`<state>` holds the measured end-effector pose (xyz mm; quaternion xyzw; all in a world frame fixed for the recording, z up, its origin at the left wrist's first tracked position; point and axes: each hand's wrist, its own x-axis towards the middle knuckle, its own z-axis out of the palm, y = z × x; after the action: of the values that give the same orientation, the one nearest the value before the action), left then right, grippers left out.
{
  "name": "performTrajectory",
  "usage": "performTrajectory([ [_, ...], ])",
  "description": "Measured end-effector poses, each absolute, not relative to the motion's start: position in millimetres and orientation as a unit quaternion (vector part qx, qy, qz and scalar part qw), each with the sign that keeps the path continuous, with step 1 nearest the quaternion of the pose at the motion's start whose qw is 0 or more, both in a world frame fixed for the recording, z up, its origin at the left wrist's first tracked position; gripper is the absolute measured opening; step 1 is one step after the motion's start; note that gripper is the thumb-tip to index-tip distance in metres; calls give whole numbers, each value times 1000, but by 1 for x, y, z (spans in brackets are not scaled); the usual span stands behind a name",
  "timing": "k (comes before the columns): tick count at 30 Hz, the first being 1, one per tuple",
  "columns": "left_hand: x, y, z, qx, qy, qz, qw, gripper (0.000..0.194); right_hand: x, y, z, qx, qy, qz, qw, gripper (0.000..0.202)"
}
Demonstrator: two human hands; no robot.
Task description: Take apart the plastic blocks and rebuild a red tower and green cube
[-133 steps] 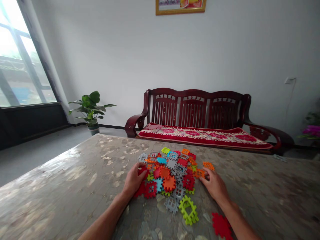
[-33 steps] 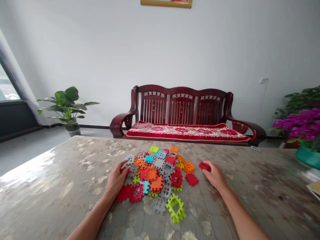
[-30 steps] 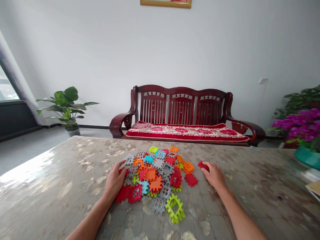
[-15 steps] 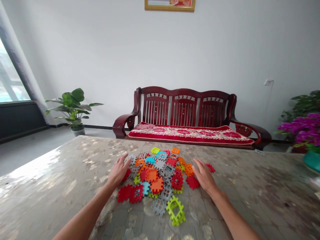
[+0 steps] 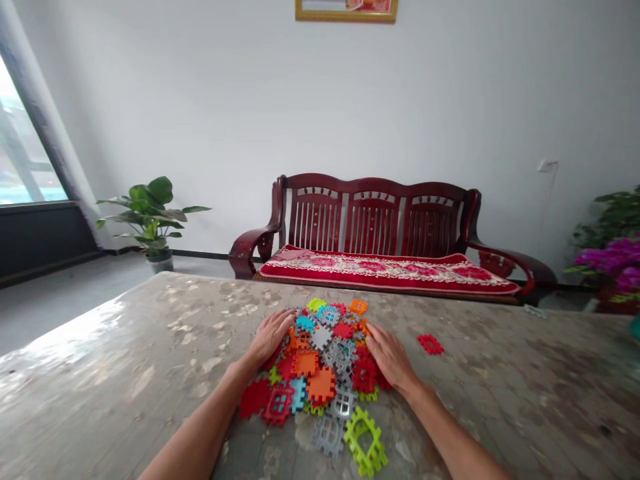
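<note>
A heap of toothed plastic building tiles in red, orange, grey, blue and green lies on the table between my hands. My left hand (image 5: pixel 271 337) rests flat against the heap's left side, fingers stretched forward and covering some tiles. Against the right side lies my right hand (image 5: pixel 389 353), its fingers extended over red and orange tiles. An orange tile (image 5: pixel 321 385) sits on top of the pile. Nearest to me are a green tile with a large opening (image 5: pixel 365 441) and a grey window tile (image 5: pixel 329 435). One red tile (image 5: pixel 431 344) lies apart, right of my right hand.
The tiles lie on a table with a patterned grey-brown cover (image 5: pixel 150 360). Beyond its far edge stands a dark red wooden bench (image 5: pixel 373 217) with a red floral cushion (image 5: pixel 390 270). A potted plant (image 5: pixel 155 213) is at left, purple flowers (image 5: pixel 613 260) at right.
Both hands have moved inward, pushing the side tiles closer together into a tighter heap. The lone red tile stays outside my right hand. The view has shifted slightly left.
</note>
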<state>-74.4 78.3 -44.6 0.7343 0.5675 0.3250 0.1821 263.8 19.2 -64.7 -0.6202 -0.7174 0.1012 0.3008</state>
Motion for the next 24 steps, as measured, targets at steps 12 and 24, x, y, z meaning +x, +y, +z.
performTrajectory([
  [12, -75, 107, -40, 710, 592, 319, 209, 61, 290, 101, -55, -642, -703, 157, 264, 63],
  [24, -62, 104, -26, 748, 540, 308, 235, 63, 272, 92, -53, -592, -733, 218, 255, 74],
])
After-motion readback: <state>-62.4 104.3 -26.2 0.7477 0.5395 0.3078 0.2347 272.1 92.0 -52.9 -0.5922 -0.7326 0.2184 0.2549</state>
